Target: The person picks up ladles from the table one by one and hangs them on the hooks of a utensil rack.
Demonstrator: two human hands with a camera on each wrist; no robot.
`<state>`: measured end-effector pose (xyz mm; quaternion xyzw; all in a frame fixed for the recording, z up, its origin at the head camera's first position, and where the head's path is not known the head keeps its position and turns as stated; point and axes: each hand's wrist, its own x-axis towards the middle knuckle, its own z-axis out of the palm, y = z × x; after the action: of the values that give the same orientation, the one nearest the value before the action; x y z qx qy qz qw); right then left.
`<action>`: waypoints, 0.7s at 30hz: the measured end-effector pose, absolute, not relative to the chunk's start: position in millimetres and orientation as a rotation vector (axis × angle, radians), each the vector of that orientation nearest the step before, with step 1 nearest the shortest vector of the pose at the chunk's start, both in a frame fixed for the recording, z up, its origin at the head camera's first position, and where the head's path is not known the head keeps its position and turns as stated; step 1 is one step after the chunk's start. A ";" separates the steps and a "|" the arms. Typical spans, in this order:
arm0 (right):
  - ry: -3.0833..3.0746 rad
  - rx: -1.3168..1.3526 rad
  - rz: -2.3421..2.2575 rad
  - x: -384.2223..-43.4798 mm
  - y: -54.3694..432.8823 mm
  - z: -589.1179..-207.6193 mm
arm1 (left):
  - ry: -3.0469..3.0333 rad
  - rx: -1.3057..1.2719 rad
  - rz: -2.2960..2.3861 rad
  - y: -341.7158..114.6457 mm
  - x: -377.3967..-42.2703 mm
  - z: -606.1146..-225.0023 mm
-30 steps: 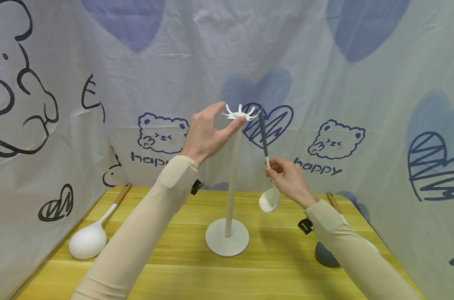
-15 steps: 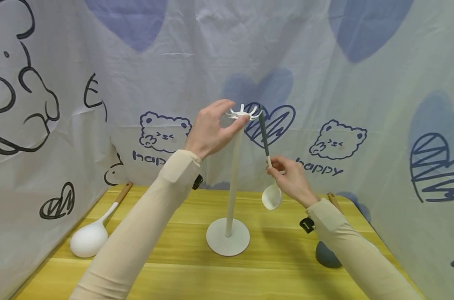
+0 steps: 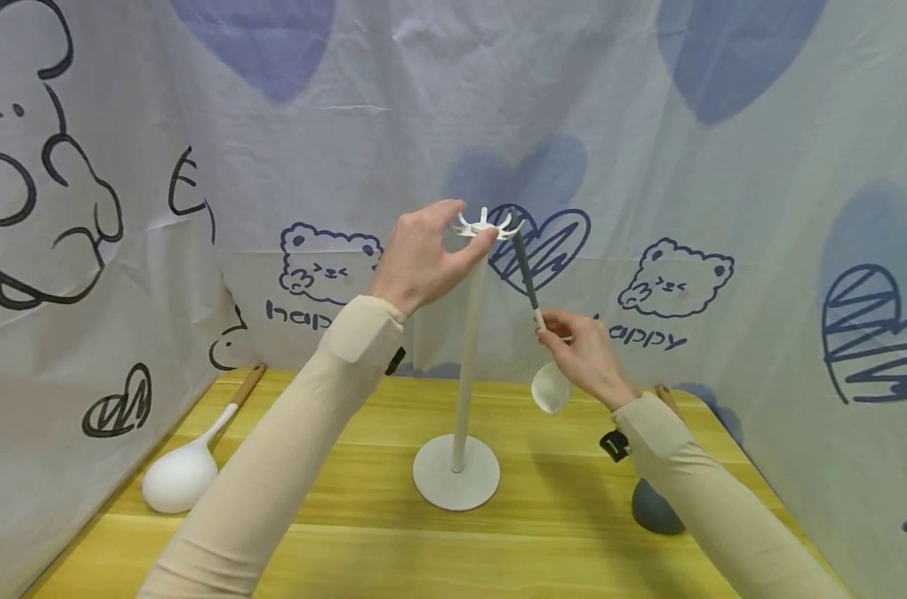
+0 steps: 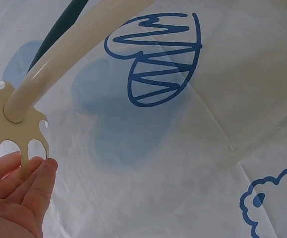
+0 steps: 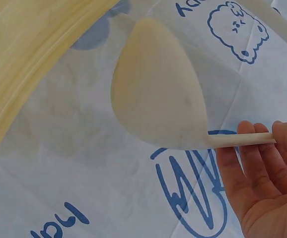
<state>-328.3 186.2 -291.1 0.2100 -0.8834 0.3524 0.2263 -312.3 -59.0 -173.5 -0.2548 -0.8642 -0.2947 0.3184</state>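
Observation:
A white utensil stand (image 3: 467,366) has a ring of upturned hooks (image 3: 486,229) at its top. My left hand (image 3: 428,256) grips that ring by its left side, and in the left wrist view the fingertips (image 4: 48,167) are against its prongs. My right hand (image 3: 584,353) pinches the pale neck of a ladle (image 3: 526,270) between thumb and fingers. The dark grey handle slants up to the right-hand hooks; whether it hangs on one cannot be told. The ladle's white bowl (image 5: 158,94) points down, below my right hand.
A white ladle with a wooden handle (image 3: 180,478) lies at the table's left. Partly behind my right forearm lies a utensil with a dark grey head (image 3: 656,509) and a wooden handle. Printed cloth (image 3: 394,125) surrounds the wooden table (image 3: 364,549).
The ladle's handle top has moved left, in among the hooks, while its bowl has swung slightly right and up. My left hand has shifted slightly right and keeps its hold on the ring.

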 end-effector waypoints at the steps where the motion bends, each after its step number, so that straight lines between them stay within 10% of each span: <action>1: -2.437 0.574 0.971 -328.7 186.7 -290.6 | -2.272 -0.669 -0.777 -58.9 -312.4 -173.5; 21: -2.353 0.469 0.945 -357.1 201.0 -283.5 | -2.250 -0.665 -0.778 -57.1 -313.3 -174.2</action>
<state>-357.1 201.0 -283.5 0.1746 -0.8767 0.3520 0.2776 -313.3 -57.1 -174.2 -0.2539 -0.8597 -0.2974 0.3287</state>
